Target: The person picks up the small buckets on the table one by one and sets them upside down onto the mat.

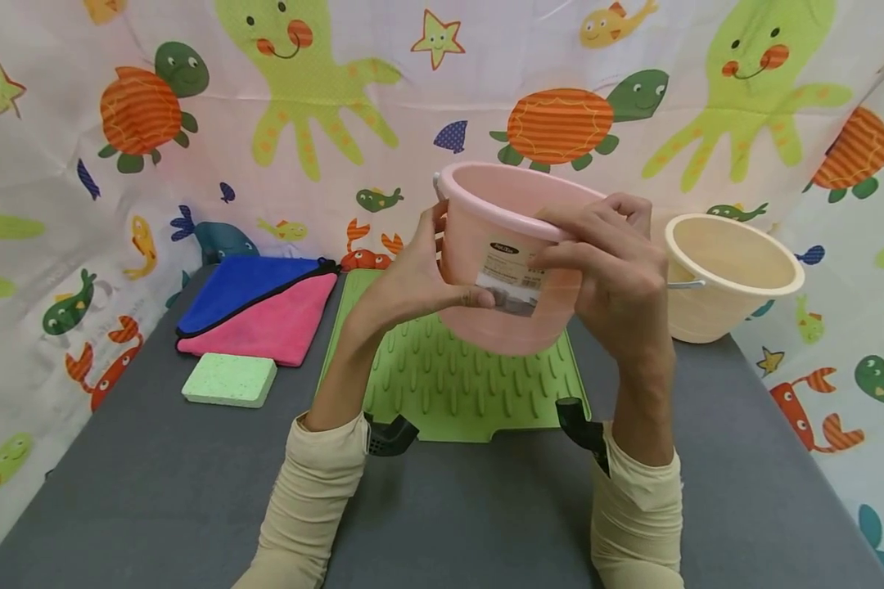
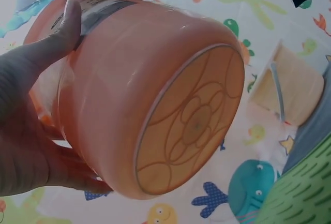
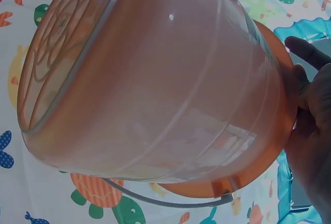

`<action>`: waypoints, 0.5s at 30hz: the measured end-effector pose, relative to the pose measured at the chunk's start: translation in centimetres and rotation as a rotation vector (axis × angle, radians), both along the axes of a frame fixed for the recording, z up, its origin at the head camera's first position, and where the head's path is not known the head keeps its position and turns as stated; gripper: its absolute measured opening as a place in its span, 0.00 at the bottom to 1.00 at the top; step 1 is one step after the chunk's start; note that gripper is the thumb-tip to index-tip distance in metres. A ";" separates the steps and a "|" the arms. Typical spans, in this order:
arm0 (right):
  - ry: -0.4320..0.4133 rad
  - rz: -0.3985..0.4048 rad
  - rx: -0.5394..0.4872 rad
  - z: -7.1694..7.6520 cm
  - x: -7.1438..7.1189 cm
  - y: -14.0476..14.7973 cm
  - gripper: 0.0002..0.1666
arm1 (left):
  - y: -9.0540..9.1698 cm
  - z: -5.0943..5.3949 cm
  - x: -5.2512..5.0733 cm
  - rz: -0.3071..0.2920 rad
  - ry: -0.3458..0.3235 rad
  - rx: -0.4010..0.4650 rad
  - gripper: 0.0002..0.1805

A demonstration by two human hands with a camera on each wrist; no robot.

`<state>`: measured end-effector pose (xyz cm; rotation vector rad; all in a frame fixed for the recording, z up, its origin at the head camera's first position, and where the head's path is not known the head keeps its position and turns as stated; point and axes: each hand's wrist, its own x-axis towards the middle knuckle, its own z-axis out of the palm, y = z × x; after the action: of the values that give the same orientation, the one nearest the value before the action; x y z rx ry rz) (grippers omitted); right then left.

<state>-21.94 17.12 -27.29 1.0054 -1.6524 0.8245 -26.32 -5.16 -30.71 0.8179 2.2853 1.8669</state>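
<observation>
A dark grey desk is backed and flanked by a white curtain printed with sea animals. The pink bucket is held tilted above a green mat. The left hand's fingers wrap its side, thumb on the label; the right hand's curl onto its rim, perhaps pinching the label too. A cream bucket stands right; a sponge and blue-and-pink cloth lie left.

Pink bucket, label on side, grey handle; held aloft between left hand and right hand, tilted, rim uppermost.
</observation>
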 end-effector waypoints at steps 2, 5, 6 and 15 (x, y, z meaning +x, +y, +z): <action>0.001 0.001 0.017 -0.1 0.0 0.0 0.21 | 0.1 -0.1 0.0 -0.007 0.004 0.022 0.70; -0.004 -0.017 0.041 -0.1 -0.1 0.1 0.21 | 0.3 -0.1 0.1 0.031 0.009 0.059 0.68; -0.010 -0.021 0.044 0.0 -0.1 0.2 0.20 | 0.3 -0.1 0.1 0.055 0.018 0.068 0.67; -0.055 -0.039 -0.089 0.3 -0.4 -0.5 0.10 | 0.5 0.2 -0.2 0.188 0.230 0.324 0.70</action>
<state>-22.33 16.63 -27.02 0.8932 -1.6618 0.8984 -26.49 -4.63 -30.54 0.9266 2.2894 2.3874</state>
